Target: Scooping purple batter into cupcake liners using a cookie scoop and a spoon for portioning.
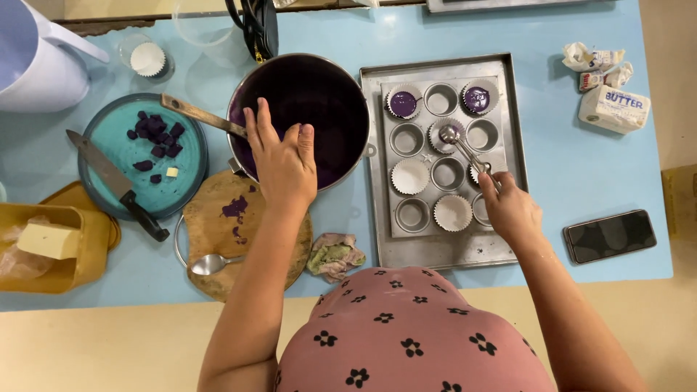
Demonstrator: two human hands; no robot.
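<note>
**Hands at the pot and the muffin tin**

Muffin tin [440,156], right of centre, has twelve cups as I count them; two in its top row hold purple batter, and about five more show white paper liners. My right hand [510,209] is closed around a metal scoop [457,145] whose bowl sits over a middle cup. My left hand [284,161] lies open, fingers spread, on the rim of the one dark pot [301,116] of purple batter at top centre. One knife [116,185] crosses a teal plate [141,156] of purple cubes at left. One spoon [210,263] rests on a round wooden board [239,239]. A white rectangular butter pack [613,109] with blue lettering lies upper right; one black phone [610,236] below it. Everything sits on a pale blue table [573,160].
</note>
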